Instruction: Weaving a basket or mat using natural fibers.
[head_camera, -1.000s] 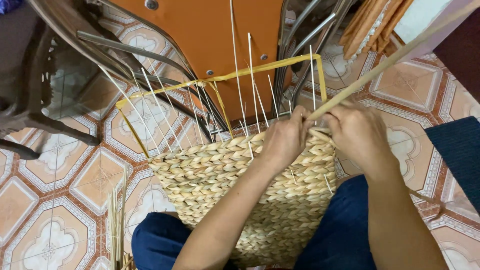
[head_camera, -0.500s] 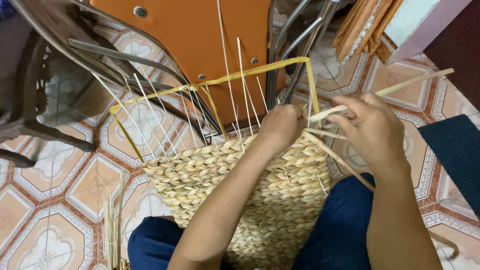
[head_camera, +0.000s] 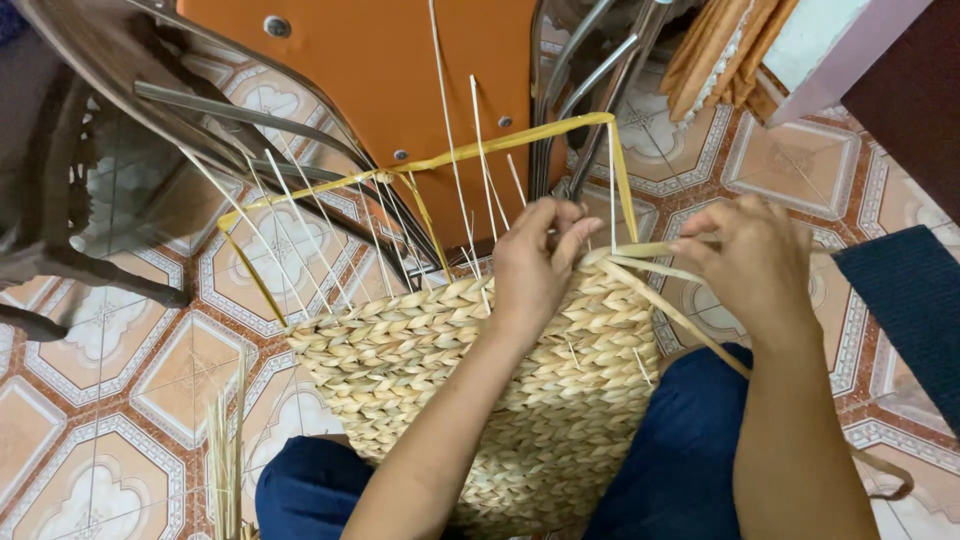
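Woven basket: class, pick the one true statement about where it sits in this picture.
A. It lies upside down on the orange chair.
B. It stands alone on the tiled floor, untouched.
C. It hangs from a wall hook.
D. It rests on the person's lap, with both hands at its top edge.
D: the basket lies over the blue-trousered legs, with the left hand and right hand at its unfinished top edge.

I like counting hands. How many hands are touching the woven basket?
2. The left hand rests on the woven basket at its top edge, and the right hand pinches a straw strand at the basket's right corner.
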